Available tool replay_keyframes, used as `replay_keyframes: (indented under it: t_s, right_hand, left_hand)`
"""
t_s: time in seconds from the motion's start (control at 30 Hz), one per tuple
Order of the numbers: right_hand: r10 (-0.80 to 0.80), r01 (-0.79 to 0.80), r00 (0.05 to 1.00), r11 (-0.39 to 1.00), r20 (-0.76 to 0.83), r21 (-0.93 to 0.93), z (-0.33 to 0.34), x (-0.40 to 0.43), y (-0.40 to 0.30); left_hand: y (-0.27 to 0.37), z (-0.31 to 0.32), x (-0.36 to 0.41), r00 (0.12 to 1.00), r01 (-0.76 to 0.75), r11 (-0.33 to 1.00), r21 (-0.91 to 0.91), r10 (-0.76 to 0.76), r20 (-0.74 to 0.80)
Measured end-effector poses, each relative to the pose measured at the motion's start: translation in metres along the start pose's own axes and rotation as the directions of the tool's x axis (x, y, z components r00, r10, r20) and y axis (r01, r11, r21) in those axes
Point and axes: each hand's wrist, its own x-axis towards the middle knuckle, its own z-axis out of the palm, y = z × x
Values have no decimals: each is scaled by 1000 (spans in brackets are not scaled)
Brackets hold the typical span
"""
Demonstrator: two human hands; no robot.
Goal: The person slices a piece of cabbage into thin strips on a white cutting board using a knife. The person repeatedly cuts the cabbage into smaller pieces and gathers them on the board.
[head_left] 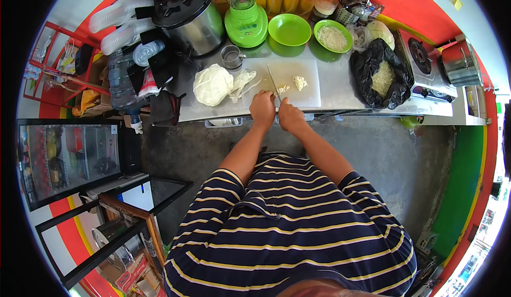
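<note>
My right hand (291,115) grips the handle of a kitchen knife (272,77), whose blade points away over a white cutting board (307,97). Close beside it on the left, my left hand (263,107) rests at the board's near edge with fingers curled; what is under its fingertips is hard to tell. Chopped cabbage (283,89) lies just right of the blade, and a small pile of shreds (300,82) sits farther right. A pale cabbage head (213,85) stands left of the board, with loose leaves (242,82) overlapping the board's left edge.
Behind the board are a metal cup (231,57), a green blender (246,25), an empty green bowl (289,29) and a green bowl of shreds (333,36). To the right, a black plastic bag (361,77) holds more shreds beside a gas stove (423,73). A large steel pot (195,33) stands back left.
</note>
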Motion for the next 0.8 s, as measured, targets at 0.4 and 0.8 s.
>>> replay_keyframes:
  t_s: [0.4, 0.8]
  right_hand:
    - [15, -14, 1000, 998, -3, 61, 2, -4, 5]
    - [-11, 11, 1000, 999, 5, 45, 4, -12, 4]
  left_hand:
    - [-1, 10, -8, 999, 30, 999, 27, -29, -26]
    - [-1, 11, -12, 990, 131, 990, -53, -133, -54]
